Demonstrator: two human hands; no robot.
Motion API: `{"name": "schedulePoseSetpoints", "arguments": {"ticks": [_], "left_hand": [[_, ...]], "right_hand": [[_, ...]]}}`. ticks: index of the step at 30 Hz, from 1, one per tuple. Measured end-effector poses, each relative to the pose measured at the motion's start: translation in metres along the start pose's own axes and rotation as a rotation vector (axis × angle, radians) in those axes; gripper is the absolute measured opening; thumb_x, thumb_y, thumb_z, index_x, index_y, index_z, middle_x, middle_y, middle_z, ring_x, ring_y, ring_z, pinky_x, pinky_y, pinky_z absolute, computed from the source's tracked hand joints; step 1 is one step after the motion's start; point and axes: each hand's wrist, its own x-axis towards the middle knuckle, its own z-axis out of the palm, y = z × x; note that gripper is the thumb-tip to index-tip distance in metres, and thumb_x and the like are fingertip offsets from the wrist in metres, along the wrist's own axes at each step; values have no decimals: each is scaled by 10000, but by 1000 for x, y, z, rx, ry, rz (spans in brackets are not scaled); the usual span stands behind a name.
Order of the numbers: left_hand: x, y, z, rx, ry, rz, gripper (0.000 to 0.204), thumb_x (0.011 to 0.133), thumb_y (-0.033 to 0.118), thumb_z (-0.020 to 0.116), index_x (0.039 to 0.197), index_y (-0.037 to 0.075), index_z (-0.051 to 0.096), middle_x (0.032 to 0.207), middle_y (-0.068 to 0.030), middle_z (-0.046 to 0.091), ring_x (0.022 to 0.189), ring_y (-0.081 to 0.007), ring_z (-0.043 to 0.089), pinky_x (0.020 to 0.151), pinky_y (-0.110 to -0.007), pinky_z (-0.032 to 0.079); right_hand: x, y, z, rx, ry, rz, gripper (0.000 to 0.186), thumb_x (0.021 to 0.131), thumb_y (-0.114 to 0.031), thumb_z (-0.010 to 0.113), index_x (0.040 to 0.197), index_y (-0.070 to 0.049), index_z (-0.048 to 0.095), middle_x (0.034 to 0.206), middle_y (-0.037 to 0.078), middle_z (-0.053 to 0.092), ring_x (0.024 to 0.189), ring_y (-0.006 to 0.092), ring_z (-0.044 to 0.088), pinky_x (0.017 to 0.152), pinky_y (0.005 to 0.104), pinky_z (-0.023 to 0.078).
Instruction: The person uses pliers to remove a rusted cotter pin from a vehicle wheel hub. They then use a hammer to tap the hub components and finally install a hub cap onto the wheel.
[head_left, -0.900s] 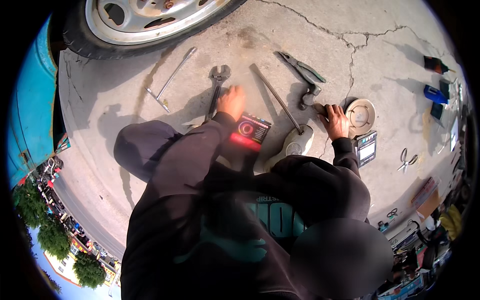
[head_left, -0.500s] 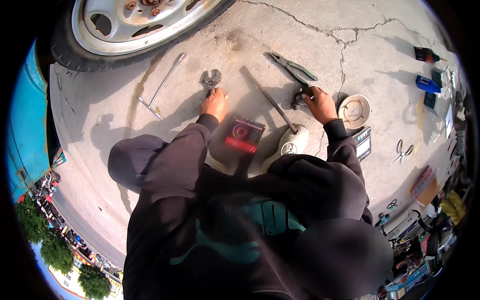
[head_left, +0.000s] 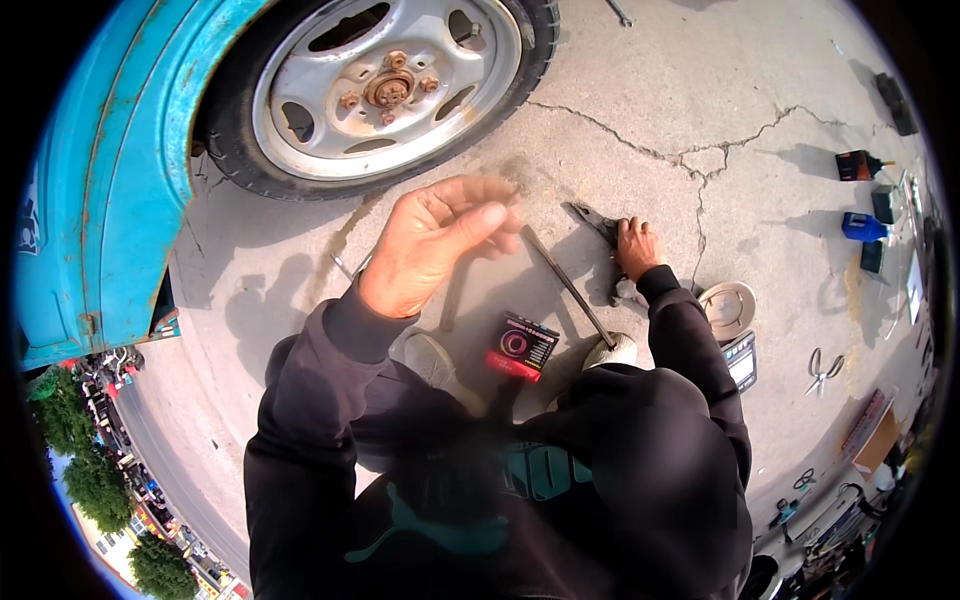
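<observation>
My left hand is raised in front of the wheel, fingers loosely bent, thumb apart, fingertips blurred; nothing shows in it. On the ground to its right, my right hand closes over the handles of the pliers, whose jaws point up and left. A dark object lies just below that hand, its kind unclear. Between my shoes, a black and red box sits on the concrete. A long metal bar leans toward my right shoe. Only a bit of the T-handle wrench shows past my left wrist.
A vehicle wheel and turquoise bodywork stand at upper left. Right of my right arm are a round shallow dish, a flat device with a screen and scissor-like pliers. Bottles and assorted goods line the far right.
My left hand has lifted from the adjustable wrench, which no longer shows. My right hand has shifted from the dark object onto the pliers. The view has tilted up, showing more wheel.
</observation>
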Motion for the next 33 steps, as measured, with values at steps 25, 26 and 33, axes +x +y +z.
{"name": "schedulePoseSetpoints", "arguments": {"ticks": [25,26,33], "left_hand": [[17,25,-20,7,148,506,208,1110,209,487,1216,54,576,1248,-47,619,1073,-83,547,914,-285,477],[26,21,-17,16,158,545,191,1108,185,479,1213,48,561,1281,-67,606,1122,-113,543,968,-297,450],[42,6,-2,29,234,553,223,1128,156,404,1230,5,532,1063,-68,574,976,-130,510,928,-303,434]], "right_hand": [[-5,-52,-332,1724,-122,-218,669,855,-42,616,1501,18,452,1602,180,428,1508,301,384,1237,464,293],[-8,-61,-359,1672,-94,-224,622,874,-35,604,1478,22,468,1587,182,439,1495,300,400,1220,463,315],[-14,-128,-402,1618,-82,-53,444,935,-102,636,1348,32,544,974,-8,543,840,81,466,856,278,448]]}}
